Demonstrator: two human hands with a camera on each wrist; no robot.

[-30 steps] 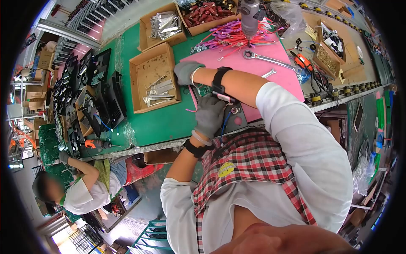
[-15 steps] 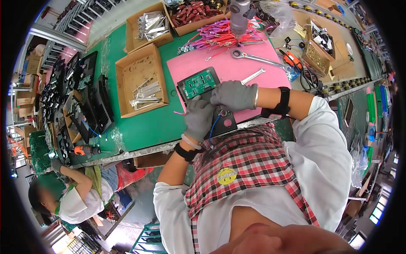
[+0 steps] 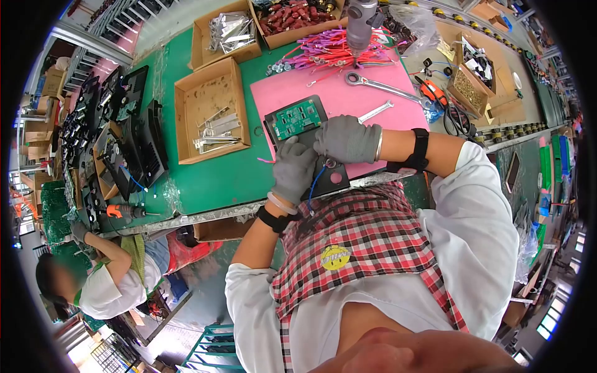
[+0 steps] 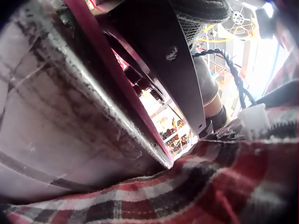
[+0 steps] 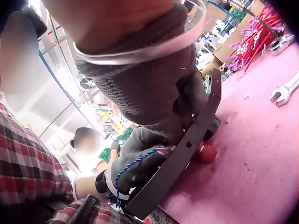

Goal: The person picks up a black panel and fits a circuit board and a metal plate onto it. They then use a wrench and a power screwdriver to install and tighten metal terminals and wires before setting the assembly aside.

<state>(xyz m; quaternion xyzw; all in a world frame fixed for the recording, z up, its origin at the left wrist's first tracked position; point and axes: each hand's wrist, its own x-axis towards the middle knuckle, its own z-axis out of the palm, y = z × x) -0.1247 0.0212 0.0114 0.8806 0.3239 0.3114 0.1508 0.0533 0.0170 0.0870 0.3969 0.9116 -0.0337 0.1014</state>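
A black panel (image 3: 336, 169) carrying a green circuit board (image 3: 297, 119) lies at the near edge of the pink mat (image 3: 280, 91). My gloved left hand (image 3: 293, 168) grips the panel's middle part, fingers bent. Close beside it, my gloved right hand (image 3: 348, 140) has its fingers curled at the panel; its fingertips are hidden. Blue twisted wire (image 3: 318, 180) hangs from a ring terminal by the hands. In the right wrist view, the panel's side (image 5: 177, 161) stands in front of both gloves, with a red round part (image 5: 206, 153) under it.
Behind the panel are an open-end wrench (image 3: 377, 110), a ratchet wrench (image 3: 385, 87) and red and purple wires (image 3: 323, 53). Cardboard boxes (image 3: 182, 118) of metal pieces stand left. A power tool (image 3: 360, 28) hangs above. Another person (image 3: 112, 287) works at lower left.
My right hand has come from the panel's far left corner to its right side, next to my left hand, uncovering the circuit board. Over the last half second both hands have barely moved.
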